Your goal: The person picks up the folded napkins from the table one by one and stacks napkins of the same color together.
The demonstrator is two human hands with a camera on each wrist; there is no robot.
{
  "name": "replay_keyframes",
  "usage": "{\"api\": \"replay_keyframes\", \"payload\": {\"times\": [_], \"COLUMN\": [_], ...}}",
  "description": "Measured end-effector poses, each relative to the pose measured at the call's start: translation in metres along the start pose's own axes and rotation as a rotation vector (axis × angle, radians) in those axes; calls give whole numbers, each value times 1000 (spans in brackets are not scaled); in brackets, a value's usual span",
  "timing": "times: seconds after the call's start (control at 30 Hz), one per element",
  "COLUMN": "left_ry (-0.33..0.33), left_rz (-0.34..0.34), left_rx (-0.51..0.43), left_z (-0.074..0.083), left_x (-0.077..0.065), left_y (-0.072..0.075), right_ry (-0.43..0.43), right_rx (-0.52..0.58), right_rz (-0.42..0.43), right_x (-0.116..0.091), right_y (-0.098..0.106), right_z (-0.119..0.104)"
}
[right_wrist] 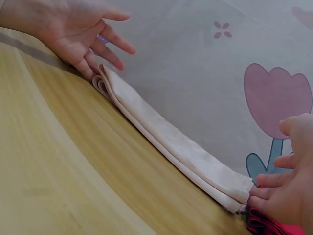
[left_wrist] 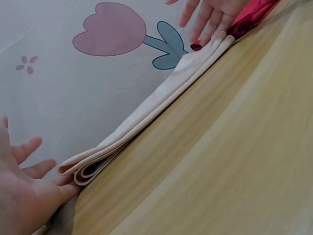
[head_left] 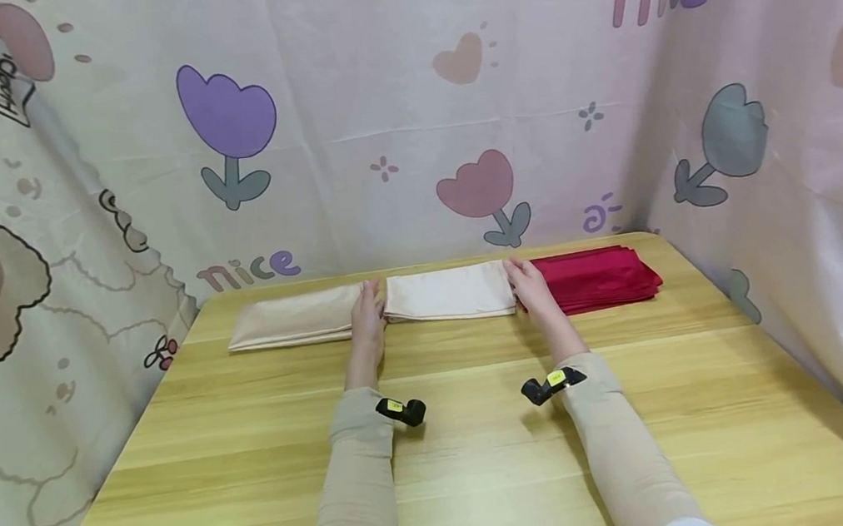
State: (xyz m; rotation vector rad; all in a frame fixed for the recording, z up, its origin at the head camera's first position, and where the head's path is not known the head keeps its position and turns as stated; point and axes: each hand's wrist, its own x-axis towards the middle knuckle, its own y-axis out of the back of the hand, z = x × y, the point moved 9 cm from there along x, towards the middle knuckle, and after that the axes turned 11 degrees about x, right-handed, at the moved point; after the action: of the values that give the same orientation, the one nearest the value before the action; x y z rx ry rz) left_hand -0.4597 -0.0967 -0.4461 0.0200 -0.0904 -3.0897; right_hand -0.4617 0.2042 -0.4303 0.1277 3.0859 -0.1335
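Observation:
A folded white satin cloth (head_left: 448,292) lies flat near the table's back edge, its layered folds showing in both wrist views. My left hand (head_left: 367,314) is at its left end, fingers extended and spread, the lower fingertips right at the fold in the left wrist view. At the other end my right hand (head_left: 531,283) stands with loosely extended fingers, fingertips at the cloth's edge. A folded beige cloth (head_left: 291,318) lies to the left, its right end partly hidden by my left hand. To the right is a folded dark red cloth (head_left: 596,279), overlapped by my right hand.
The wooden table (head_left: 475,442) stretches toward me under both forearms. Behind it and along both sides hangs a printed curtain (head_left: 345,77) with tulips and hearts, close to the table's back edge. A small black camera sits on each wrist.

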Motion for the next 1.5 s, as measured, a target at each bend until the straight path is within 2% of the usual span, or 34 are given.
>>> {"api": "replay_keyframes", "payload": {"times": [0.33,0.53,0.83,1.0,1.17,1.5], "left_ry": [38,62,36,68,89,96], "left_rz": [-71,-97,-125,-109,-99,-97], "left_rx": [-130,-211,-236,-253,-255,-262], "left_z": [-3,-5,-4,-6,-10,-11], "left_x": [3,4,6,4,3,-1], "left_y": [-7,-10,-11,-11,-11,-9], "right_ry": [-38,-79,-180,-207,-215,-245], "right_rx": [188,369,517,542,544,576], "right_rz": [0,24,18,28,5,-28], "right_x": [3,4,6,4,3,0], "right_y": [-6,-6,-9,-9,-15,-22], "right_z": [6,9,16,19,21,23]}}
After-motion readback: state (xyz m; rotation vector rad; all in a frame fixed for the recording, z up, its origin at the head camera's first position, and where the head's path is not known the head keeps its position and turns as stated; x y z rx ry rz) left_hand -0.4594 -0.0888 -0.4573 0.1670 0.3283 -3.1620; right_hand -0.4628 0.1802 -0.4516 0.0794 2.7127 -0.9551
